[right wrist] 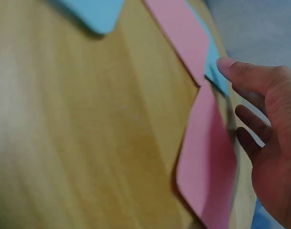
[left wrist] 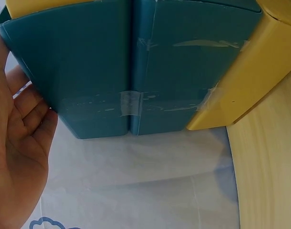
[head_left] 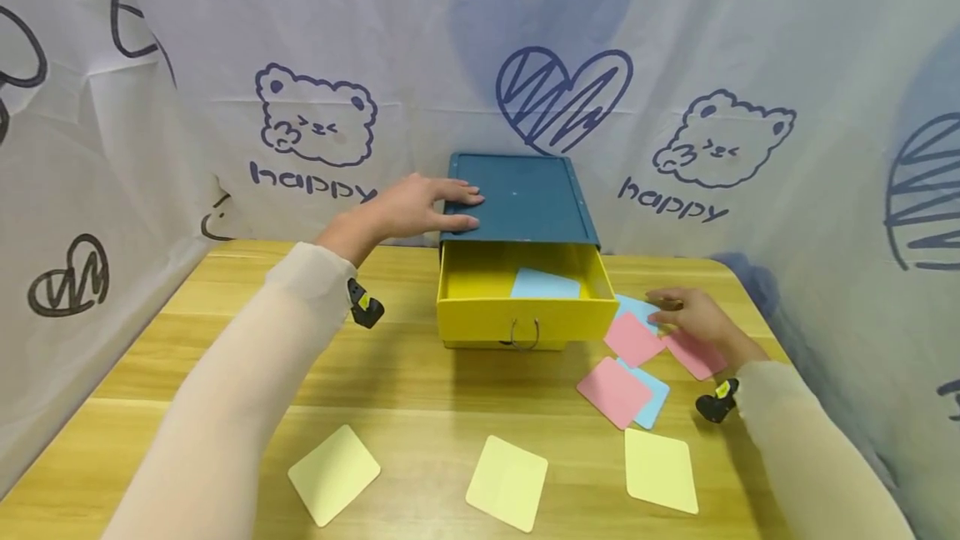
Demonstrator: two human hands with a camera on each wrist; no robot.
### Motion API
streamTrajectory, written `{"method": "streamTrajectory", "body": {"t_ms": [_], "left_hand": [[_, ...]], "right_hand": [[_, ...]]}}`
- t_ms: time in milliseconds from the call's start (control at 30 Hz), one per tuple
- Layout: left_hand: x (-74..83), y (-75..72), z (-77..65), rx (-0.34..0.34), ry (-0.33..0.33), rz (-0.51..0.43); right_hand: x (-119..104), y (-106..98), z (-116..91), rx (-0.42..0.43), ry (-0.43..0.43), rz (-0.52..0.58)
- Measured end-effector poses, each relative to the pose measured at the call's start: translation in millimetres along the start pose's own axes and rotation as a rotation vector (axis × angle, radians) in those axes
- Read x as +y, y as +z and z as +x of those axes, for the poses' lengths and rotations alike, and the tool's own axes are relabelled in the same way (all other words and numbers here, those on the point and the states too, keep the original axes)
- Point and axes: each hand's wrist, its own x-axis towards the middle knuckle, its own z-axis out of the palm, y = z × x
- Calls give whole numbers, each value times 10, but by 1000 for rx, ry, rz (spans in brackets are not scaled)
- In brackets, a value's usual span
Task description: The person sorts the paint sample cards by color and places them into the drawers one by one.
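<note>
My left hand (head_left: 427,205) rests with fingers stretched over the left edge of a dark blue box (head_left: 525,194). A yellow drawer (head_left: 480,323) is pulled out of the box front, with a light blue card (head_left: 543,284) in it. In the left wrist view the left hand (left wrist: 24,124) lies along the box edge. My right hand (head_left: 693,319) reaches over cards at the right, its thumb at the edge of a blue card (right wrist: 213,59). The other fingers are loosely bent, apart from the thumb. Pink cards (head_left: 633,340) lie close by, one (head_left: 699,357) partly under that hand.
Another pink card (head_left: 613,392) overlaps a blue card (head_left: 656,398) nearer the front. Yellow cards lie along the front of the wooden table: left (head_left: 333,475), middle (head_left: 507,483) and right (head_left: 660,471). A printed cloth (head_left: 315,23) hangs behind the box.
</note>
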Motion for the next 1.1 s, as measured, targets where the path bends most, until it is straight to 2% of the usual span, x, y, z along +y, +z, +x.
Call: {"method": "streamTrajectory", "body": {"t_ms": [167, 400, 767, 1100], "left_hand": [[6, 8, 3, 6, 7, 6], [11, 6, 4, 14, 13, 14], [24, 18, 4, -6, 24, 3], [14, 19, -15, -6, 13, 3]], "right_hand": [[46, 92, -12, 4, 13, 44], [-9, 93, 4, -7, -4, -35], [-10, 59, -45, -24, 47, -22], [-112, 44, 35, -71, 62, -58]]}}
